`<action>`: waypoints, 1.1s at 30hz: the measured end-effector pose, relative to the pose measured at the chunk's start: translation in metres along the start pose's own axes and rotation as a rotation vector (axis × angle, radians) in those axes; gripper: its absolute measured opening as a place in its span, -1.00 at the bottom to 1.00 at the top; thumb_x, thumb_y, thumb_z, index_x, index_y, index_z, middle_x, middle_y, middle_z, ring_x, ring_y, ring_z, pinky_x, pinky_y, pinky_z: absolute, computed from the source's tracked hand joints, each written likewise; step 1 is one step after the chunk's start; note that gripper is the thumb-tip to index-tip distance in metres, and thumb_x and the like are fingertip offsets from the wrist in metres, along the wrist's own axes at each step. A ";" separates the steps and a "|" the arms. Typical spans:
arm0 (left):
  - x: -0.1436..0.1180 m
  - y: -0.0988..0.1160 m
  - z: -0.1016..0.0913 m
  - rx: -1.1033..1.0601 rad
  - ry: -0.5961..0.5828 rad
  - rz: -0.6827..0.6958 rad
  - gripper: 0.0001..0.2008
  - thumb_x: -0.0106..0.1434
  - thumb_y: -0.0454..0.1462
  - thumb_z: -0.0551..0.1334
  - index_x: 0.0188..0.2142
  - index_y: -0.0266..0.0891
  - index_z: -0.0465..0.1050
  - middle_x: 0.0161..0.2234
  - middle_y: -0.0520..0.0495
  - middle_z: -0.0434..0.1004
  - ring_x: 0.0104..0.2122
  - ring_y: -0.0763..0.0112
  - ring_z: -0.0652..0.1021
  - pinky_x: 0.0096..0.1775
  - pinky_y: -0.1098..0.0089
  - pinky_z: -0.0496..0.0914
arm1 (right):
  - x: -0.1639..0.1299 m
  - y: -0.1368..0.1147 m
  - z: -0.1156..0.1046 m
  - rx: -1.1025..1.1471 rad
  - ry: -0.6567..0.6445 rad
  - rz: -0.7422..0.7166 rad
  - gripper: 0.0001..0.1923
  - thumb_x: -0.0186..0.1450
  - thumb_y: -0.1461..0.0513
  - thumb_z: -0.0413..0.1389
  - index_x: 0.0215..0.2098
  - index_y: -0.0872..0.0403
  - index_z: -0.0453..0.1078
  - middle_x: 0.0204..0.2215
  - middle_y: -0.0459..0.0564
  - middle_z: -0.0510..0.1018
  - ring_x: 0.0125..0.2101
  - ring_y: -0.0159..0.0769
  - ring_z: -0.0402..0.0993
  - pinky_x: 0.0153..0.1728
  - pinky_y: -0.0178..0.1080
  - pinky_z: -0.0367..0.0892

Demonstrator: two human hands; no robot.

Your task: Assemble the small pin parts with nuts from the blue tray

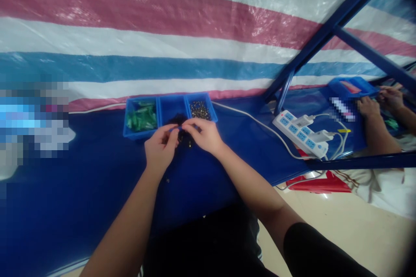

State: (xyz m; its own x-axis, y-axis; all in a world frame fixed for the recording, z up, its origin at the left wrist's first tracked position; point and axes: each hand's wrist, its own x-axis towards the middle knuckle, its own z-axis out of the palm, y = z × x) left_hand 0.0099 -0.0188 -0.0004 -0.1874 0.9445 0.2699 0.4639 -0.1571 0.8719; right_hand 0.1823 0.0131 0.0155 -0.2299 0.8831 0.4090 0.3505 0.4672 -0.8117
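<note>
My left hand (160, 147) and my right hand (203, 134) meet in front of a blue three-part tray (172, 98) on the blue table. Their fingertips pinch together on a small dark part (179, 128) that is too small to make out. The tray's left bin holds green pieces (141, 117). Its middle bin holds dark pieces (177, 119), and the right bin holds small metal parts (199, 110). A little heap of dark pieces (186, 139) lies on the cloth under my hands.
A white power strip (300, 133) with plugs and cables lies to the right. Blue frame bars (334, 26) rise beyond it. Another person's hands (380, 101) work at a blue tray (351, 86) at the far right. A striped tarp hangs behind.
</note>
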 end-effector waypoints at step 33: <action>0.000 -0.004 0.001 -0.025 0.044 0.016 -0.74 0.31 -0.13 0.29 -0.09 -0.19 0.60 -0.54 0.08 0.53 -0.56 0.52 0.54 -0.40 0.50 0.43 | -0.002 0.001 0.005 0.146 -0.016 -0.060 -0.78 0.37 0.12 0.22 -0.12 0.05 0.60 -0.15 0.00 0.70 -0.22 -0.32 0.65 -0.27 -0.29 0.54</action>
State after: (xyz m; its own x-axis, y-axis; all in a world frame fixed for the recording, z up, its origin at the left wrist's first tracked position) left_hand 0.0090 -0.0183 -0.0044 -0.2187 0.9283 0.3008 0.4452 -0.1794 0.8773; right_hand 0.1790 0.0120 0.0116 -0.2617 0.8523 0.4528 0.2004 0.5069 -0.8384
